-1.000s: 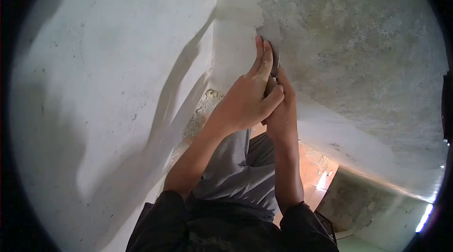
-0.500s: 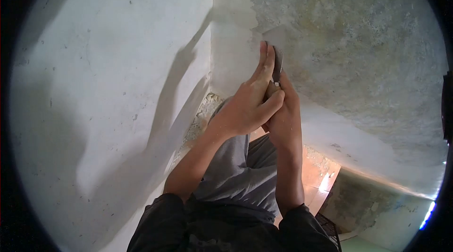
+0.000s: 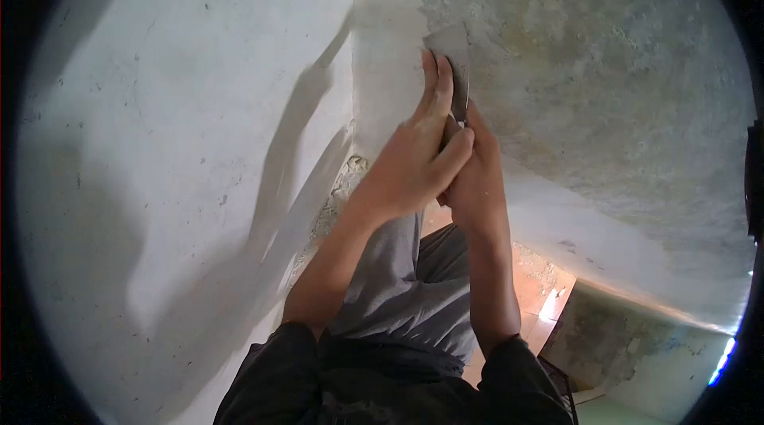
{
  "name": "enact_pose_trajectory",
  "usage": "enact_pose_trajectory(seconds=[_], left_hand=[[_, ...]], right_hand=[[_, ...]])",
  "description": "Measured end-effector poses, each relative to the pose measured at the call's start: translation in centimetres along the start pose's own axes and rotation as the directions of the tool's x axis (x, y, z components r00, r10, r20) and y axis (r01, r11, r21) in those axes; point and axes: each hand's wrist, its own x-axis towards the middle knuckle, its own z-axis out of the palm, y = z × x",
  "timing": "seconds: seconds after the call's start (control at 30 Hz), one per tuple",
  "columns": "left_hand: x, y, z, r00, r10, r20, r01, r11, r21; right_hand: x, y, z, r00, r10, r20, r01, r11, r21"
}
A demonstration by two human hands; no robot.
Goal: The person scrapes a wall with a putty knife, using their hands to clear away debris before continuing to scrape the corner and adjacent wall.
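Both hands are together on a scraper [image 3: 455, 67] with a wide, flat metal blade. My right hand [image 3: 479, 174] is wrapped round its handle, which is mostly hidden. My left hand [image 3: 410, 154] has two fingers stretched along the blade and its thumb over the handle, by my right hand. The blade's wide edge lies against the wall [image 3: 573, 67], where white coating meets bare, mottled grey-green plaster.
A white wall [image 3: 175, 146] on the left carries the shadows of the arms and meets the other wall at a corner. Crumbled debris [image 3: 338, 190] lies along its foot. Orange floor tiles [image 3: 541, 282] with more debris show below, beside my grey trousers [image 3: 398, 290].
Both hands and the scraper have moved slightly up and to the left along the wall. The grip looks the same.
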Motion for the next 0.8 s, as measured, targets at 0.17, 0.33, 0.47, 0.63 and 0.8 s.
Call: enact_pose_trajectory(seconds=[0.17,0.33,0.47,0.63,0.8], left_hand=[[-0.6,-0.7,0.6,0.999,-0.031,0.029,0.028,0.995,0.100],[-2.8,-1.7,2.3,0.977,-0.180,0.117,0.183,0.983,-0.008],[-5.7,-1.9,4.6,0.884,-0.354,0.306,0.424,0.882,-0.206],[-7.3,-1.6,8.2,0.876,-0.348,0.333,0.440,0.860,-0.259],[-7.3,-1.4,12.0,0.965,-0.195,0.176,0.237,0.935,-0.263]], right_hand=[[-0.2,1.5,-1.7,0.997,0.038,0.069,-0.041,0.998,0.039],[-3.4,5.6,-2.0,1.000,-0.009,0.010,0.008,0.998,0.065],[-7.9,7.3,-5.0,0.976,0.175,0.128,-0.174,0.985,-0.018],[-12.5,8.2,-6.0,0.999,0.007,-0.035,-0.003,0.994,0.109],[-14.5,9.9,-8.2,0.996,-0.035,-0.079,0.040,0.997,0.065]])
